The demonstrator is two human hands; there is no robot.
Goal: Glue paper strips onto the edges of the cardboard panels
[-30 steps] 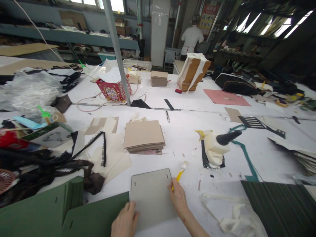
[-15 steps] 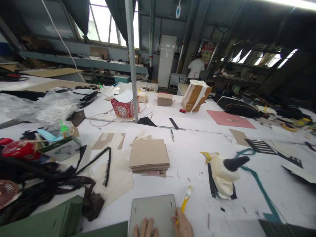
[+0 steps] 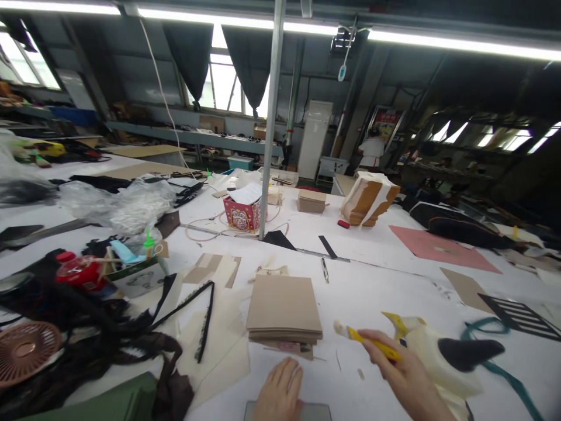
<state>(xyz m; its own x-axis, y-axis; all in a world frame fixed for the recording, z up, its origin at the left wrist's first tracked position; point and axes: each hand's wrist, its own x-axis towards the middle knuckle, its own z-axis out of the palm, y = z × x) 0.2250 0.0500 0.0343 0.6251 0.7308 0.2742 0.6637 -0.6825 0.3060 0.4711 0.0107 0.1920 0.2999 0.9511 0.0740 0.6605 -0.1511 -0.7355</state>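
Note:
My right hand (image 3: 405, 374) is raised at the lower right, closed round the yellow handle of a small brush (image 3: 362, 337) whose white bristles point left. Just behind it stands a cream glue bottle with a black nozzle (image 3: 456, 362). My left hand (image 3: 278, 393) lies flat at the bottom centre, fingers together, on the top edge of a grey board (image 3: 287, 411) that is mostly out of frame. A stack of tan cardboard sheets (image 3: 284, 309) sits on the white table (image 3: 377, 292) just beyond my left hand.
Black fabric, lace trim (image 3: 204, 327) and a green folder (image 3: 105, 403) crowd the lower left, with a red tin (image 3: 81, 272) and a small fan (image 3: 26, 351). A metal pole (image 3: 269, 128) rises mid-table beside a red box (image 3: 241, 213). A person in white (image 3: 371, 153) stands far back.
The view has tilted upward, so the grey board has slid almost out of frame. My right hand has lifted the brush off the board and up to the right, toward the glue bottle.

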